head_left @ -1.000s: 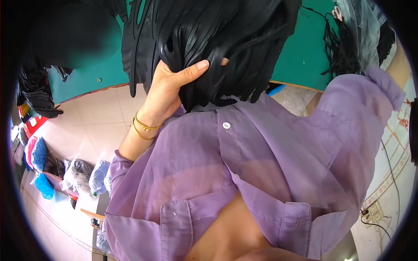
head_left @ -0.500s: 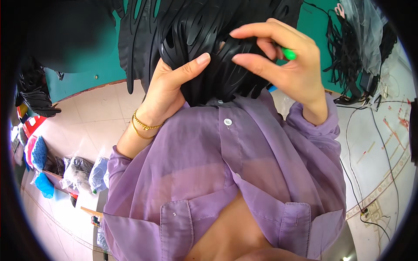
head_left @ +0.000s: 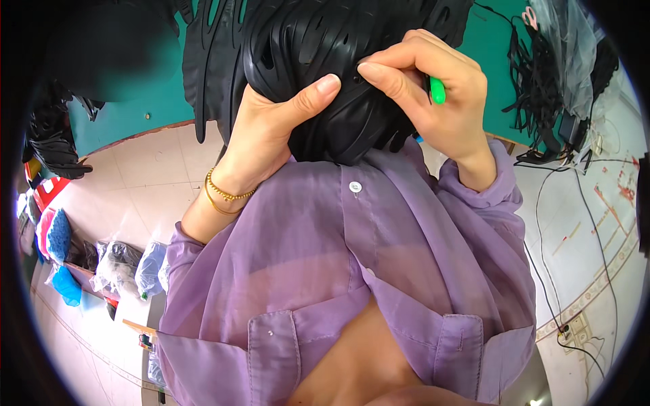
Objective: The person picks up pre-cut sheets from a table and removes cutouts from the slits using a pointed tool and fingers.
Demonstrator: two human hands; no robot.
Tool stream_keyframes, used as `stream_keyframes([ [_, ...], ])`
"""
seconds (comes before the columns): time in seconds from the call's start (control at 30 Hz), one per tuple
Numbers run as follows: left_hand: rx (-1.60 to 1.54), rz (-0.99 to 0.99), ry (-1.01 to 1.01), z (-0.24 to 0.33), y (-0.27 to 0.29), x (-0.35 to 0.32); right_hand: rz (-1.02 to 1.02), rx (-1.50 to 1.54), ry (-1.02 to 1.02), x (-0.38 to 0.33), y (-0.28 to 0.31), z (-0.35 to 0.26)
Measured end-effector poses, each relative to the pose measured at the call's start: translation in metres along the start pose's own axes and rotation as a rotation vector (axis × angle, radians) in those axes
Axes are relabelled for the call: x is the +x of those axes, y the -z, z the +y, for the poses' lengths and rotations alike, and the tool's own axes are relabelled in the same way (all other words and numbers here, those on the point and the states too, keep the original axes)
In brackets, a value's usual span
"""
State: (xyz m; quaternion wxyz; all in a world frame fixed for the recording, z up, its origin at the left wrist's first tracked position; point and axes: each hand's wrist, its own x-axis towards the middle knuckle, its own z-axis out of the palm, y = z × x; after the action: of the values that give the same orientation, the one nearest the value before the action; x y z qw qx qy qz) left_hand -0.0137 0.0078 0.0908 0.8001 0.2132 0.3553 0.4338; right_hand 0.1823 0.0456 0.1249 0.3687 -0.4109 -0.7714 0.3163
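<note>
A bundle of black, rubbery-looking slotted strips (head_left: 291,51) lies at the top centre, its near end curled over toward my chest. My left hand (head_left: 271,122) grips the near left side of this bundle, thumb on top and fingers hidden underneath. On the other side, my right hand (head_left: 440,81) has thumb and index finger pinched together right over the strips; what lies between the fingertips is too small to make out. A green-handled tool (head_left: 438,91) is tucked in the curled fingers of that same hand, its working end hidden.
Beneath the strips is a green tabletop (head_left: 152,122). More black strips (head_left: 531,88) and clear plastic wrap (head_left: 569,47) hang at the right, near cables (head_left: 542,223). Black pieces (head_left: 61,149) hang at the left edge; bagged goods (head_left: 118,271) stand on the floor.
My right thumb and index finger have closed from a wide gap into a pinch, and the hand has moved slightly left. The left thumb has shifted a little up and right over the strips.
</note>
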Motion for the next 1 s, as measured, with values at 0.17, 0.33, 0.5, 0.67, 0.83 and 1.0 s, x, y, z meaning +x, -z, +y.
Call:
stream_keyframes([
  [0.17, -0.081, 0.018, 0.099, 0.003, 0.001, 0.000, -0.102, -0.055, 0.000, 0.006, 0.008, -0.006],
  [0.33, -0.092, 0.014, 0.110, 0.004, 0.001, 0.000, -0.115, -0.240, 0.280, 0.008, 0.012, 0.004],
  [0.5, -0.067, 0.012, 0.090, 0.001, 0.003, 0.002, -0.270, -0.395, 0.497, 0.019, 0.018, 0.005],
  [0.67, -0.051, 0.025, 0.103, 0.001, 0.003, 0.000, -0.342, -0.434, 0.590, 0.019, 0.017, 0.007],
  [0.83, -0.080, 0.016, 0.190, -0.005, 0.007, 0.001, -0.311, -0.425, 0.655, 0.015, 0.016, 0.012],
  [1.0, -0.077, 0.001, 0.125, -0.005, 0.002, 0.002, -0.221, -0.482, 0.618, 0.009, 0.010, 0.015],
])
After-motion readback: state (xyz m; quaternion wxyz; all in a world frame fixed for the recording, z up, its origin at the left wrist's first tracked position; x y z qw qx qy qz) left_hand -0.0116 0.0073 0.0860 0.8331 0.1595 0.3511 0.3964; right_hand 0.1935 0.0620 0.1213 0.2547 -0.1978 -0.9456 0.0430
